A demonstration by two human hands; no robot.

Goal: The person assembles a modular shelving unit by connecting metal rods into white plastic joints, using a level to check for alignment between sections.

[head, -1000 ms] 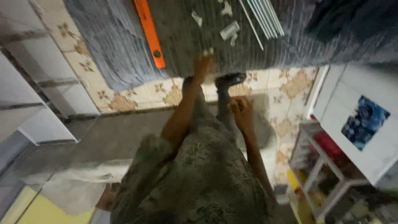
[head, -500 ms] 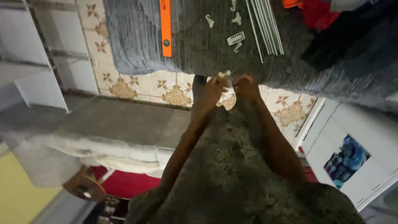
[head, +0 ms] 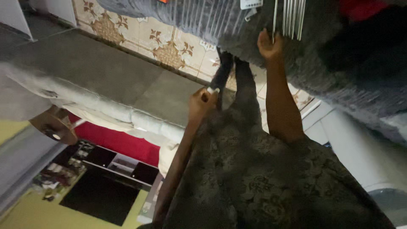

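The only container, a dark shelf unit [head: 114,167] at lower left, has open compartments whose contents are too dim to tell. The left hand [head: 202,101] is closed around a small white piece [head: 213,90], held just above the patterned dress [head: 254,178] beside the legs. The right hand [head: 269,44] rests on the grey rug [head: 212,21] at the ends of the metal rods [head: 290,17]; I cannot tell if it grips one. Half a second ago both hands were together at the rug's edge; now they are apart, the left drawn back.
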